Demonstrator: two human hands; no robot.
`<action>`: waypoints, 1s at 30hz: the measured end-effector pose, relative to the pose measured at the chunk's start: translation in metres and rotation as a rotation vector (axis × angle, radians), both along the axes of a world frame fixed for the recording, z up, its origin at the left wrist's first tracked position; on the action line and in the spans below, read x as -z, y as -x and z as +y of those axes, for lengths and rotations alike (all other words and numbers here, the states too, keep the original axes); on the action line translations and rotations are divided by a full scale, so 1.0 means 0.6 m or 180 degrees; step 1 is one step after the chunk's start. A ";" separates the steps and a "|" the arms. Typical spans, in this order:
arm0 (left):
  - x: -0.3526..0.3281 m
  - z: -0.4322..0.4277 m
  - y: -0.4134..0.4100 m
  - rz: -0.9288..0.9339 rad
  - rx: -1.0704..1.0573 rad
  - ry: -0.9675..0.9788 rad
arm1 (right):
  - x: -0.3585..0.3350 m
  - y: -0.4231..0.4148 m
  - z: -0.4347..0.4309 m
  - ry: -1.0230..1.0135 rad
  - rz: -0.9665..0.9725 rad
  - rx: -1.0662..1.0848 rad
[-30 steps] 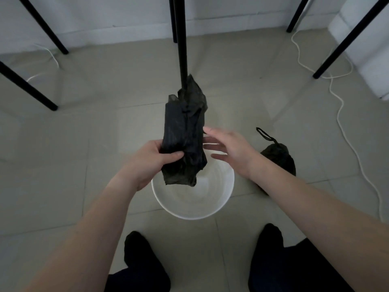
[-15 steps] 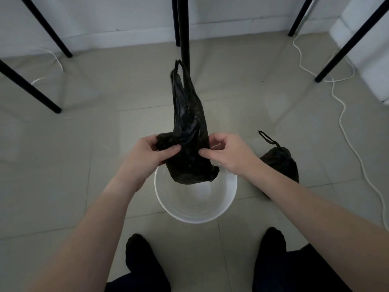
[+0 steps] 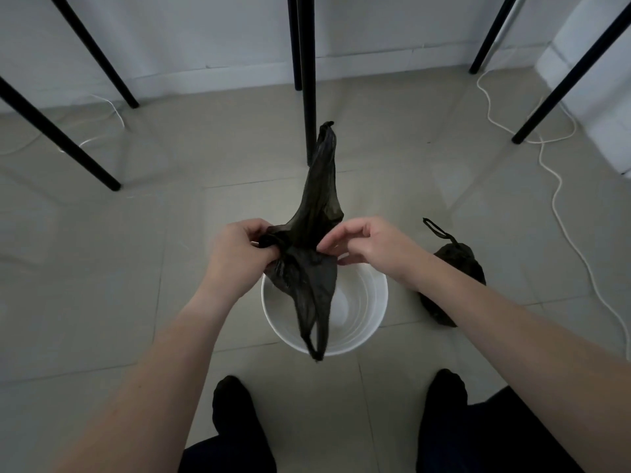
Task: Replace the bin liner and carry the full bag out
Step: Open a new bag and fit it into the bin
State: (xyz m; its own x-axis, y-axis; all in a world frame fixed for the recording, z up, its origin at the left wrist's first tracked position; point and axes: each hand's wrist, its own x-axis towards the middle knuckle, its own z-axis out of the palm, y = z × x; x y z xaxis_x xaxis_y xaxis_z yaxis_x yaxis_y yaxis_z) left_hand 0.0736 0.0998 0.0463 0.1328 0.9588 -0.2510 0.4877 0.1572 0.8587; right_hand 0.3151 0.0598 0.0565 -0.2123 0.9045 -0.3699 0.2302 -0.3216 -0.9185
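Both hands work a fresh black bin liner (image 3: 309, 264) directly above the white bin (image 3: 370, 322), which stands open on the tiled floor (image 3: 102, 268) with its pale, ribbed inside showing and nothing visible in it. The left hand (image 3: 239, 257) has its fingers curled tight around a bunched fold at the liner's left edge, while the right hand (image 3: 368, 245) pinches the opposite edge between thumb and forefinger, its other fingers loosely bent. Between the 2 grips the thin plastic is drawn partly apart: 1 handle strip rises in a twisted point away from the person, toward the black pole (image 3: 307, 80) behind it, and another loop (a narrow handle strap) dangles down across the bin's mouth and reaches its near rim. The full bag (image 3: 457, 264), dark and tied off with a small loop at its top, lies on the tiles just to the right of the bin, partly hidden by the right forearm. A white cable (image 3: 560, 206) snakes across the floor further right. More black legs (image 3: 61, 138) slant down at the left and right edges. The person's 2 dark-socked feet (image 3: 235, 404) stand just short of the bin.
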 end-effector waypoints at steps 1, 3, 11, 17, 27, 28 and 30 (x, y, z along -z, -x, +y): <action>-0.004 -0.004 -0.004 0.0009 0.0069 -0.0055 | -0.003 0.005 0.002 0.0158 0.0196 0.0252; -0.014 -0.011 -0.015 -0.0042 0.0234 -0.0056 | -0.004 0.013 0.004 0.0439 0.0398 0.0651; -0.040 -0.025 -0.038 -0.0832 0.0166 0.0873 | 0.018 0.022 -0.006 0.0299 -0.0053 0.0386; -0.027 -0.021 -0.039 -0.0925 -0.0337 0.0828 | 0.025 0.021 -0.006 0.0458 -0.0486 0.0165; -0.021 -0.019 -0.020 0.1263 -0.0243 0.0053 | 0.015 -0.011 0.006 -0.0582 -0.1694 0.0101; -0.026 -0.022 -0.022 0.1310 -0.0153 -0.0341 | 0.013 -0.014 0.005 -0.0618 -0.1683 0.0071; -0.041 -0.026 -0.030 0.1275 0.0018 -0.1173 | 0.007 -0.016 0.002 -0.0680 -0.1661 -0.0012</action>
